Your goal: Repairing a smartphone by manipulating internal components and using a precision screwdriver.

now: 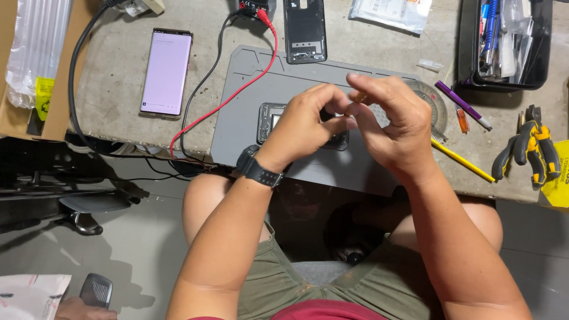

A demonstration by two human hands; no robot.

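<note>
Lit phone [166, 72] far left; grey mat [249, 127] centre. Opened phone [269, 118] on mat, long axis sideways — left hand [305, 127] curled directly over it. Right hand [391, 127] beside, pinching small orange tool [359, 98]. Pliers [533, 148] right.

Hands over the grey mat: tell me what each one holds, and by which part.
The right hand pinches a thin orange-brown tool near its tip. The left hand meets it over the phone; what its fingers grip cannot be told.
</note>
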